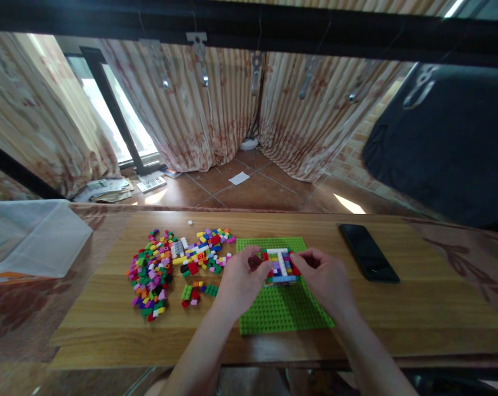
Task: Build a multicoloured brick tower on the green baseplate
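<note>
A small multicoloured brick build (280, 265) with a white T shape on top stands on a green baseplate (282, 308) on the wooden table. My left hand (241, 280) grips the build's left side with curled fingers. My right hand (323, 275) pinches its right side, thumb and fingers closed on the edge. A heap of loose coloured bricks (166, 264) lies to the left of the baseplate, close to my left hand.
A black phone (368, 252) lies on the table to the right of the baseplate. A clear plastic tub (30, 236) sits at the table's far left. One tiny white brick (190, 223) lies alone near the back edge. Curtains and tiled floor lie beyond.
</note>
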A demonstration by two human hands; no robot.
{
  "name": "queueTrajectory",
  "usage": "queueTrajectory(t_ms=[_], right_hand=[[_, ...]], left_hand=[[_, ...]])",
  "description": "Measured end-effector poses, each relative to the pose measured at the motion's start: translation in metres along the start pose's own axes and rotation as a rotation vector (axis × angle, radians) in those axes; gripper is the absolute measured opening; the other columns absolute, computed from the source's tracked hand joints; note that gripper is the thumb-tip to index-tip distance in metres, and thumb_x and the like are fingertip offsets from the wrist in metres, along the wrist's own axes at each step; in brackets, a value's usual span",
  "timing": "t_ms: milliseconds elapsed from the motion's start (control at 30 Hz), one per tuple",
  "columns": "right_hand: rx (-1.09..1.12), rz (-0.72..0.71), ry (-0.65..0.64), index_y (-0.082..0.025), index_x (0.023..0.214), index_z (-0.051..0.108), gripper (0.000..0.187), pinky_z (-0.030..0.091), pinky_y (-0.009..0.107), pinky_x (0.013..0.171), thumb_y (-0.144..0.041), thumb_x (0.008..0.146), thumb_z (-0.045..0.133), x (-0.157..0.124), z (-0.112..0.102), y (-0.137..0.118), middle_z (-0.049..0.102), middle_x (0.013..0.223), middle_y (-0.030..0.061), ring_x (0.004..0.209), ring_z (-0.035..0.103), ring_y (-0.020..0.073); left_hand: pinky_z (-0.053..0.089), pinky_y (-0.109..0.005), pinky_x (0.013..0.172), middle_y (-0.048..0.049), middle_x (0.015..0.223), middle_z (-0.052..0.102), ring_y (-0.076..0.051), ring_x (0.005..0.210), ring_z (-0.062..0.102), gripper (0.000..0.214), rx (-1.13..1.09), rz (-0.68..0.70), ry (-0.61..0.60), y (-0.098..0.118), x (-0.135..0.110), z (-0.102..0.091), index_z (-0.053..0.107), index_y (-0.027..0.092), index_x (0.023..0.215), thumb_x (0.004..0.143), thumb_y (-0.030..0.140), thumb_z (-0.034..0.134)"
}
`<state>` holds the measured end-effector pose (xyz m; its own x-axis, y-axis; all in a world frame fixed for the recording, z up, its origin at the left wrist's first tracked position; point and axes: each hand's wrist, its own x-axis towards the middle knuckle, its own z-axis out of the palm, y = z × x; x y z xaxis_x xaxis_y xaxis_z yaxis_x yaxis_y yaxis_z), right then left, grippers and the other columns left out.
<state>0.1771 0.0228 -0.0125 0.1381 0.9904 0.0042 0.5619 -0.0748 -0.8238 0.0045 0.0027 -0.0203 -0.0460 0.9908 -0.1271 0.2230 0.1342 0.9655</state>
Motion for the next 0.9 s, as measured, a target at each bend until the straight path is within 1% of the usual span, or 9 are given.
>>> queueTrajectory(t_ms=[67, 267, 433, 533, 633, 800, 900], right_hand=[[-0.093, -0.044, 0.022, -0.021, 0.069, 0.068, 0.030, 0.044, 0.033, 0.060, -0.049, 0.077, 0.061, -0.001, 0.000, -0.002, 0.071, 0.066, 0.0055, 0.061, 0.064, 0.0213], [-0.378, -0.135, 0.040, -0.022, 0.072, 0.067, 0.027, 0.036, 0.030, 0.056, -0.045, 0.081, 0.056, -0.007, 0.002, -0.012, 0.068, 0.057, 0.0026, 0.053, 0.061, 0.0195], [-0.608, -0.154, -0.005, -0.023, 0.080, 0.069, 0.026, 0.031, 0.029, 0.057, -0.042, 0.088, 0.053, -0.013, 0.006, -0.023, 0.070, 0.064, 0.0033, 0.061, 0.064, 0.0216], [-0.721, -0.158, -0.004, -0.022, 0.083, 0.069, 0.025, 0.029, 0.030, 0.057, -0.039, 0.090, 0.052, -0.015, 0.008, -0.028, 0.072, 0.068, 0.0048, 0.063, 0.065, 0.0229], [-0.778, -0.153, -0.023, -0.022, 0.085, 0.069, 0.023, 0.028, 0.029, 0.057, -0.037, 0.091, 0.053, -0.016, 0.007, -0.031, 0.072, 0.068, 0.0048, 0.063, 0.065, 0.0228], [-0.786, -0.175, -0.064, -0.021, 0.089, 0.069, 0.018, 0.028, 0.029, 0.057, -0.031, 0.088, 0.054, -0.015, 0.002, -0.033, 0.071, 0.068, 0.0038, 0.062, 0.063, 0.0210], [-0.760, -0.186, -0.060, -0.020, 0.085, 0.069, 0.016, 0.030, 0.029, 0.058, -0.028, 0.086, 0.054, -0.015, 0.002, -0.033, 0.072, 0.071, 0.0041, 0.065, 0.064, 0.0211]], left_hand=[[0.044, -0.026, 0.060, -0.0031, 0.074, 0.067, -0.017, 0.066, 0.060, 0.036, 0.027, -0.007, 0.007, 0.002, -0.001, 0.000, 0.065, 0.012, 0.108, 0.079, 0.033, 0.065], [0.043, -0.025, 0.059, -0.0020, 0.072, 0.066, -0.015, 0.065, 0.059, 0.033, 0.042, -0.010, 0.000, 0.004, -0.002, 0.002, 0.065, 0.011, 0.109, 0.082, 0.029, 0.061], [0.042, -0.024, 0.058, -0.0010, 0.072, 0.065, -0.014, 0.065, 0.059, 0.026, 0.092, 0.010, -0.004, 0.003, -0.002, 0.002, 0.065, 0.013, 0.103, 0.082, 0.026, 0.059], [0.043, -0.024, 0.059, -0.0008, 0.073, 0.066, -0.014, 0.065, 0.060, 0.027, 0.119, 0.031, 0.010, 0.002, -0.001, 0.002, 0.065, 0.014, 0.105, 0.082, 0.027, 0.058], [0.045, -0.025, 0.061, -0.0015, 0.075, 0.068, -0.015, 0.066, 0.061, 0.027, 0.130, 0.040, 0.012, 0.001, -0.002, 0.003, 0.065, 0.015, 0.105, 0.082, 0.027, 0.058], [0.046, -0.026, 0.063, -0.0023, 0.076, 0.068, -0.015, 0.067, 0.062, 0.025, 0.140, 0.045, 0.006, 0.004, -0.004, 0.001, 0.066, 0.015, 0.103, 0.083, 0.026, 0.058], [0.045, -0.026, 0.062, -0.0025, 0.075, 0.068, -0.015, 0.067, 0.062, 0.024, 0.138, 0.040, -0.004, 0.006, -0.004, 0.001, 0.066, 0.014, 0.102, 0.083, 0.026, 0.057]])
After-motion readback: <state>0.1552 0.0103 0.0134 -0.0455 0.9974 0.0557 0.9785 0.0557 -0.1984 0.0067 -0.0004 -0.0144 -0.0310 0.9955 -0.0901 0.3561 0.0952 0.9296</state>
